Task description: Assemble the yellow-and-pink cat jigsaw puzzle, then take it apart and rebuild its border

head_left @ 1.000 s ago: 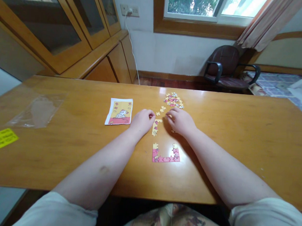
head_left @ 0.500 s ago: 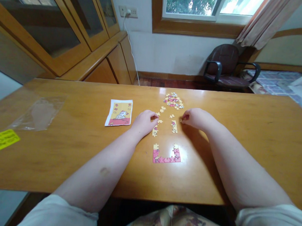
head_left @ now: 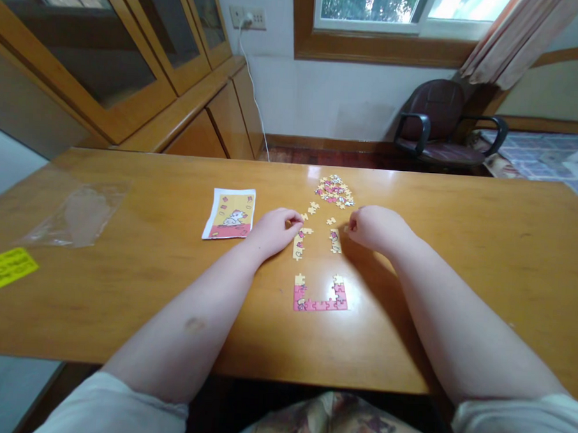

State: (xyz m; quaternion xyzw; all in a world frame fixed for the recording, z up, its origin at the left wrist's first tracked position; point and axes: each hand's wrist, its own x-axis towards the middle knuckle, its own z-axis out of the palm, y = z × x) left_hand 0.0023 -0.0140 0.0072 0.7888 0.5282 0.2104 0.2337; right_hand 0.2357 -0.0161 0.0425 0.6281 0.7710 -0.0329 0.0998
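Observation:
My left hand (head_left: 279, 231) is pinched by the upper end of a yellow puzzle strip (head_left: 298, 245); what its fingertips hold, if anything, is too small to make out. My right hand (head_left: 372, 228) has its fingers closed on a small yellow puzzle piece (head_left: 346, 229), right of a second short strip (head_left: 335, 241). Between the hands lie a loose piece (head_left: 331, 221) and, further left, joined yellow pieces (head_left: 313, 208). Nearer me is a U-shaped pink and yellow puzzle section (head_left: 320, 305). Beyond the hands sits a pile of mixed pieces (head_left: 335, 190).
A picture card (head_left: 231, 215) lies left of my left hand on the wooden table (head_left: 147, 287). Further left are a clear plastic bag (head_left: 83, 214) and a yellow label (head_left: 7, 271). A chair (head_left: 439, 124) stands past the far edge.
The view has shifted slightly. Both hands stay in nearly the same places, and the small piece at my right fingertips is now more covered by them.

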